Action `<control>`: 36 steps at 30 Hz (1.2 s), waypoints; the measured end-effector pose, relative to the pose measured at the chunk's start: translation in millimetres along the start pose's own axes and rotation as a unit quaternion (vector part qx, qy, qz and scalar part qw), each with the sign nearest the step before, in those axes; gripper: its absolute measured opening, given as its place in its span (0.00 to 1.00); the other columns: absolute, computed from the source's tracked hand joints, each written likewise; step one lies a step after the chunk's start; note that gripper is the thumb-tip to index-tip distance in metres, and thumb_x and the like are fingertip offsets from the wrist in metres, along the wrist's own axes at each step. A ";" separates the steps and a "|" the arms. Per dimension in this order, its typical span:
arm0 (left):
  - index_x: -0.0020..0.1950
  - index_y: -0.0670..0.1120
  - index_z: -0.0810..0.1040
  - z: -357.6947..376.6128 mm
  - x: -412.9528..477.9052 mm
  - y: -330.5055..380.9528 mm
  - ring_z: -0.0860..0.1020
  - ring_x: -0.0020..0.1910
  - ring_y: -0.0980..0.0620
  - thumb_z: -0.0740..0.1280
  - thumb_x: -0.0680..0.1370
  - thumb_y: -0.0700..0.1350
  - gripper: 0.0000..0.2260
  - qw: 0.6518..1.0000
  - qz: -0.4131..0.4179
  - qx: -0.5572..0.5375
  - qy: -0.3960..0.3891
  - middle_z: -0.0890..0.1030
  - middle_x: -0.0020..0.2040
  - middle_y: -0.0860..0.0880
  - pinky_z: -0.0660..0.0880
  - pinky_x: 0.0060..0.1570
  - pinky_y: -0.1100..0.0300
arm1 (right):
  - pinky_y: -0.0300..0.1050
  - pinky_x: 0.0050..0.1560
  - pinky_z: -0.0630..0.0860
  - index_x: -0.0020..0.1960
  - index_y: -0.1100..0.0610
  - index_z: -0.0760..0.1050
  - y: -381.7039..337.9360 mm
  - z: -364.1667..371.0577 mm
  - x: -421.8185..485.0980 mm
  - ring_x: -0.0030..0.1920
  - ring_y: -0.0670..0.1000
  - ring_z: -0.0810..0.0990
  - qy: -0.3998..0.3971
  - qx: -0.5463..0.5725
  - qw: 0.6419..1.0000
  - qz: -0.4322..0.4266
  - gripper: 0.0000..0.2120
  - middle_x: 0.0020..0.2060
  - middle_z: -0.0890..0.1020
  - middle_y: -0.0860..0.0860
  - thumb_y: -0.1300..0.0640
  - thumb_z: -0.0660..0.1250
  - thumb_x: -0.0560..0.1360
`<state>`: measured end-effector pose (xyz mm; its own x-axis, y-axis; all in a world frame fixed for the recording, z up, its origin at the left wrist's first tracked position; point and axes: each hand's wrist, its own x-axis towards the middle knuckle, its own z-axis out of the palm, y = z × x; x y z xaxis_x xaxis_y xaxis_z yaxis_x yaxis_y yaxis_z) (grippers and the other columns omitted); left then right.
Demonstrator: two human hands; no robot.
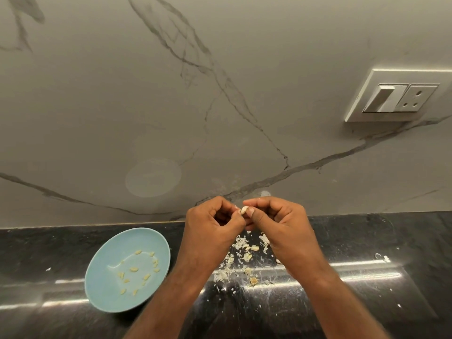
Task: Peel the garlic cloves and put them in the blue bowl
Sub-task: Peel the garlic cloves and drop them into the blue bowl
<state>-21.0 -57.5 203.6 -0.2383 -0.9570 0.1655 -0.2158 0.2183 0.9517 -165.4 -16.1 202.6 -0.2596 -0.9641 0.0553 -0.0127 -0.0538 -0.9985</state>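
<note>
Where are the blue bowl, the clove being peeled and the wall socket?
blue bowl (102,285): head view, bare inner wall, left side.
garlic clove (244,210): head view, its pale exposed middle.
wall socket (417,98): head view, its face between the holes.

A: Where is the small pale garlic clove?
B: In the air, pinched between the fingers of the left hand and the right hand.
A: And the round light-blue bowl?
B: Upright on the dark table, left of the hands, with over a dozen peeled yellowish cloves scattered inside. A few loose cloves lie among white papery skins below the hands
</note>
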 end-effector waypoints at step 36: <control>0.52 0.43 0.84 10.3 2.5 -10.3 0.83 0.44 0.49 0.70 0.74 0.45 0.10 0.962 -0.106 -0.245 -0.046 0.85 0.45 0.45 0.81 0.48 0.54 | 0.42 0.42 0.82 0.48 0.59 0.83 -2.9 -3.0 2.1 0.40 0.54 0.85 -0.006 0.018 1.000 -0.020 0.04 0.39 0.86 0.57 0.63 0.71 0.75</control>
<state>-29.2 -60.2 191.6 -0.3266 -0.9439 -0.0486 0.1987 -0.1188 0.9728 -168.8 -17.1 205.7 -0.2488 -0.9639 0.0950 0.0119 -0.1011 -0.9948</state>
